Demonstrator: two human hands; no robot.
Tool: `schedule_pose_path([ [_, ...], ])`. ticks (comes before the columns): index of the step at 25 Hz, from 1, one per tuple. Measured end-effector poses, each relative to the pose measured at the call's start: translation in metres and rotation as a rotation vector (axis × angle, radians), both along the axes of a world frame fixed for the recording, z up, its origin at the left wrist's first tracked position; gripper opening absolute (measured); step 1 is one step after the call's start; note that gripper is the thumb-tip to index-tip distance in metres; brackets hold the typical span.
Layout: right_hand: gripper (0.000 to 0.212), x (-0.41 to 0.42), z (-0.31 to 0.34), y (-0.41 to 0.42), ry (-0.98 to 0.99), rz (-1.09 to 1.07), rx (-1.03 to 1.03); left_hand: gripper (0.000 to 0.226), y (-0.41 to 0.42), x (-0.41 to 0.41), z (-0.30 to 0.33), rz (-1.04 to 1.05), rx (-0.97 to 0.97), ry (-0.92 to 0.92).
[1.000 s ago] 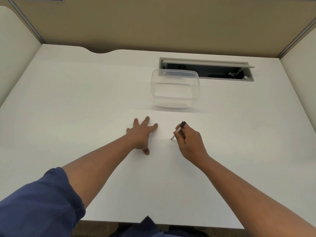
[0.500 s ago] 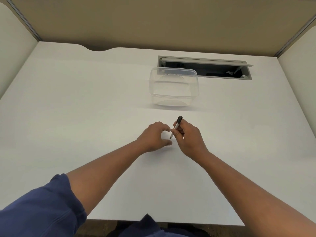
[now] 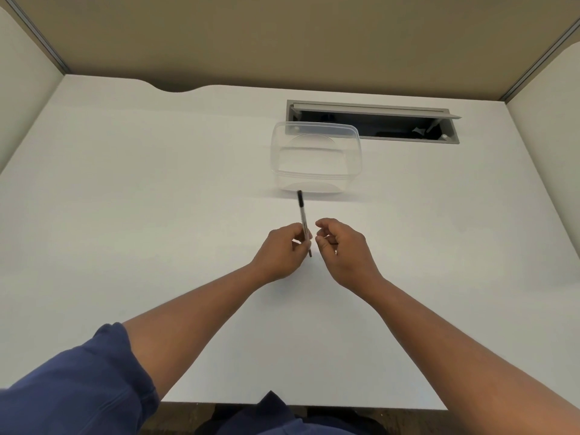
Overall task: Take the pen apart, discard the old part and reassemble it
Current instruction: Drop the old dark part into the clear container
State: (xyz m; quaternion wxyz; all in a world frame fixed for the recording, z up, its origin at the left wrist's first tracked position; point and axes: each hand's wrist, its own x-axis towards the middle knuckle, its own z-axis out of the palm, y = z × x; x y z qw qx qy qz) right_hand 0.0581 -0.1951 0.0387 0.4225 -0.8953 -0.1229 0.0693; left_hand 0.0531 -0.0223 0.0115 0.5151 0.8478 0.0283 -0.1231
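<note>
A slim pen point(image 3: 303, 215) with a pale barrel and a black far end stands nearly upright over the white desk point(image 3: 157, 215). My left hand point(image 3: 282, 251) pinches its lower part between thumb and fingers, and the pen's tip pokes out below the fingers. My right hand point(image 3: 340, 246) hovers just to the right of the pen, fingers curled loosely and apart, holding nothing. A small gap separates the two hands.
A clear plastic container point(image 3: 316, 158) without a lid stands on the desk just beyond the pen. Behind it lies an open grey cable slot point(image 3: 373, 122). Partition walls close the desk at the back and both sides.
The pen has passed from my right hand to my left hand and now points more upright. My right hand has let go and drawn slightly to the right.
</note>
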Motion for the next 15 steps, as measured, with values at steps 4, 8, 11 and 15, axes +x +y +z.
schedule_pose_path([
  [4, 0.028, -0.004, -0.010, -0.003, 0.020, 0.017, -0.084, 0.007, 0.003, 0.000, 0.004, 0.238, -0.403, 0.190],
  [8, 0.019, -0.006, -0.012, 0.002, -0.023, 0.059, -0.125, 0.007, 0.004, -0.002, 0.009, 0.295, -0.629, 0.325],
  [11, 0.012, -0.005, -0.010, 0.006, -0.029, 0.049, -0.148, 0.011, 0.003, -0.005, 0.009, 0.296, -0.690, 0.362],
  [15, 0.020, -0.004, -0.008, 0.005, -0.005, 0.036, -0.208, 0.016, 0.005, -0.008, 0.015, 0.252, -0.618, 0.385],
])
